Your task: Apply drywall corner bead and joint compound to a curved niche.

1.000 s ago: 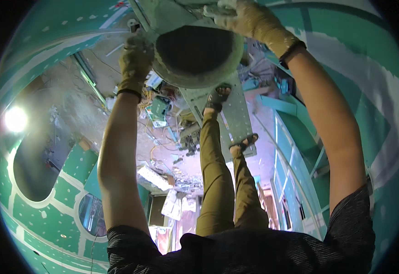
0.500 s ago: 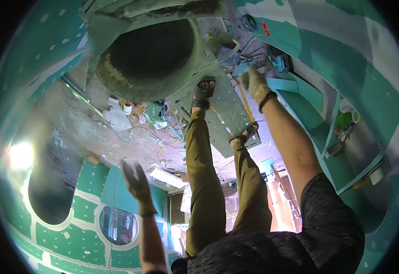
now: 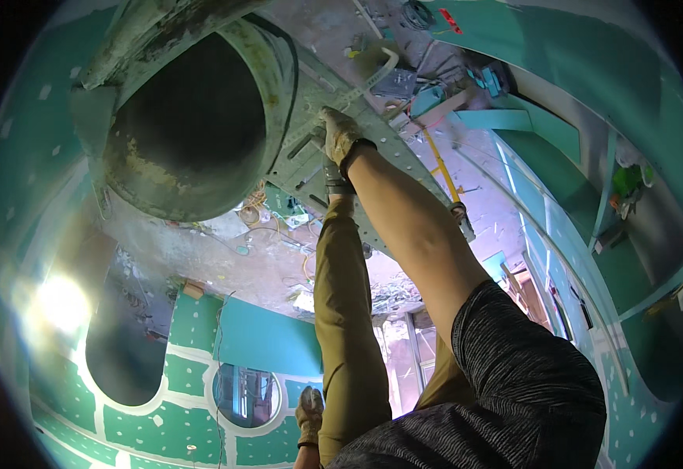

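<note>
My right hand (image 3: 341,133), in a dirty pale work glove, reaches forward over the grey metal platform (image 3: 388,156). Its fingers are closed just above my left sandal, and whatever they may hold is hidden. A large bucket (image 3: 275,94) with a dark, wide opening and crusted rim stands on the left, close to that hand. My left hand (image 3: 308,414), also gloved, hangs low beside my left thigh. Its fingers are curled in, with nothing visible in them. Below my right hand, my left foot rests on the platform.
A long yellow bar (image 3: 441,168) lies beside the platform. Cables and a green package (image 3: 285,203) clutter the floor behind the bucket. Green wallboard (image 3: 200,391) with white filled joints surrounds me, with rounded openings. A bright lamp (image 3: 62,305) shines at the left.
My right hand has moved left and inward, over the platform near the bucket. My left hand has dropped toward my thigh, its spread fingers now curled. The bucket appears farther left.
</note>
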The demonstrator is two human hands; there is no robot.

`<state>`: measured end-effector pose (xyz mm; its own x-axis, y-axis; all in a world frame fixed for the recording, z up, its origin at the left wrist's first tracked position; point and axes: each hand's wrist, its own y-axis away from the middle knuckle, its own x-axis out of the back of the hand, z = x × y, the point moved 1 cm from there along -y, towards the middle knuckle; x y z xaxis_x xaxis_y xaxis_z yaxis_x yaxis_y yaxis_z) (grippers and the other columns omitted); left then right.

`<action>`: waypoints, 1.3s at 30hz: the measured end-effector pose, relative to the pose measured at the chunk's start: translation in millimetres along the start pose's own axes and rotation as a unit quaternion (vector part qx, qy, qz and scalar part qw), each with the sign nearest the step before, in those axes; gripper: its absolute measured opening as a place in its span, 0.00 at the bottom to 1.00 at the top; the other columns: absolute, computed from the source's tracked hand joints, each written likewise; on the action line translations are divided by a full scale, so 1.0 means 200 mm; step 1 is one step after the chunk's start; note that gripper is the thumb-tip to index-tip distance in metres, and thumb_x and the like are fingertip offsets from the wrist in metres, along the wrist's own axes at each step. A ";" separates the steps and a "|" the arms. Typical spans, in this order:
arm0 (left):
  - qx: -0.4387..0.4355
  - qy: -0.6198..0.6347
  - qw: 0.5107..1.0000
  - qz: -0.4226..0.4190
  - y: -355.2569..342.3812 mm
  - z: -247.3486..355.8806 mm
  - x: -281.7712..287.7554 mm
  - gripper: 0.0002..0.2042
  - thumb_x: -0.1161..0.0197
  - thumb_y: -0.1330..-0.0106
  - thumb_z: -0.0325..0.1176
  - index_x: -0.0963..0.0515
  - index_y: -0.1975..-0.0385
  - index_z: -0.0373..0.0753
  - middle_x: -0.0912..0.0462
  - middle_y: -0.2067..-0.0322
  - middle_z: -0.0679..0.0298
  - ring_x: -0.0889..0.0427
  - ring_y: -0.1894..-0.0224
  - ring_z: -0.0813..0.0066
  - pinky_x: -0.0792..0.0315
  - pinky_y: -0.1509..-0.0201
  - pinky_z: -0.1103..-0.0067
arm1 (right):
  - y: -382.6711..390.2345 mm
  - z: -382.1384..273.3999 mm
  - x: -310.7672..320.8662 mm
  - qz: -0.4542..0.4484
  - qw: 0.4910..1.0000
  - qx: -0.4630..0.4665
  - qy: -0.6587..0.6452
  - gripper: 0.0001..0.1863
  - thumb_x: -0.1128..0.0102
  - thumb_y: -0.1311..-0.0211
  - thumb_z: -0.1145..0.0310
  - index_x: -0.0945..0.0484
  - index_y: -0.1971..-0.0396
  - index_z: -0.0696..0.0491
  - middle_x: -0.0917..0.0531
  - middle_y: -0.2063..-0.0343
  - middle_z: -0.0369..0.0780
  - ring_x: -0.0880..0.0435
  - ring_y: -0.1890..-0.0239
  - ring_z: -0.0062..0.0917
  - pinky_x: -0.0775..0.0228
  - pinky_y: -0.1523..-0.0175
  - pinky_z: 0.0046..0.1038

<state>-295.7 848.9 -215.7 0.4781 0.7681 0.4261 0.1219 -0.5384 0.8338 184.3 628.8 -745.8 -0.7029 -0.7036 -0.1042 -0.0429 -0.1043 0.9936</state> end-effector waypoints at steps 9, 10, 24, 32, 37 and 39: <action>-0.093 -0.165 0.981 0.038 0.13 0.61 0.17 0.21 0.39 0.27 0.45 0.21 0.45 0.36 0.16 0.50 0.45 0.15 0.47 0.51 0.23 0.42 0.66 | 0.91 -0.25 0.34 0.042 0.998 0.053 -0.009 0.10 0.36 0.33 0.59 0.18 0.58 0.47 0.15 0.64 0.32 0.15 0.63 0.20 0.18 0.55 0.28; -0.156 -0.131 0.977 0.068 0.10 0.61 0.21 0.20 0.39 0.27 0.44 0.21 0.45 0.36 0.15 0.51 0.44 0.15 0.48 0.51 0.22 0.43 0.66 | 1.03 -0.28 0.39 0.025 0.998 0.052 -0.027 0.10 0.36 0.32 0.59 0.18 0.58 0.47 0.14 0.62 0.33 0.15 0.62 0.21 0.20 0.58 0.27; -0.640 -0.119 0.713 0.261 1.09 1.68 0.29 0.36 0.26 0.41 0.41 0.32 0.34 0.32 0.27 0.38 0.43 0.29 0.34 0.44 0.33 0.30 0.59 | 2.76 -0.38 0.77 -0.076 0.977 0.170 -0.106 0.11 0.37 0.31 0.61 0.19 0.55 0.50 0.15 0.56 0.35 0.14 0.55 0.25 0.19 0.46 0.34; -0.725 -0.218 0.606 0.245 1.81 1.79 0.19 0.35 0.29 0.40 0.41 0.32 0.33 0.35 0.23 0.42 0.46 0.22 0.42 0.45 0.26 0.40 0.59 | 3.70 -0.15 0.91 -0.270 0.909 0.264 -0.178 0.21 0.36 0.30 0.57 0.21 0.46 0.55 0.16 0.51 0.40 0.16 0.51 0.26 0.19 0.48 0.32; -0.806 -0.193 0.516 0.214 2.11 1.72 0.26 0.19 0.38 0.37 0.28 0.21 0.44 0.36 0.16 0.51 0.47 0.16 0.53 0.48 0.21 0.49 0.63 | 3.92 -0.23 1.13 -0.300 0.921 0.238 -0.079 0.19 0.38 0.29 0.56 0.21 0.46 0.52 0.16 0.51 0.40 0.16 0.49 0.28 0.20 0.45 0.34; -0.821 -0.189 0.499 0.206 2.28 1.67 0.27 0.17 0.40 0.37 0.27 0.19 0.47 0.35 0.15 0.54 0.47 0.15 0.54 0.49 0.21 0.49 0.63 | 3.99 -0.30 1.31 -0.317 0.903 0.272 -0.098 0.20 0.37 0.29 0.53 0.22 0.46 0.51 0.16 0.51 0.39 0.16 0.48 0.28 0.21 0.44 0.35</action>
<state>76.4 528.4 70.3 0.3366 0.4232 0.8412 -0.7819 0.6234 -0.0007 9.0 318.3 17.4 -0.5236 -0.4802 -0.7038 -0.7867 -0.0445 0.6157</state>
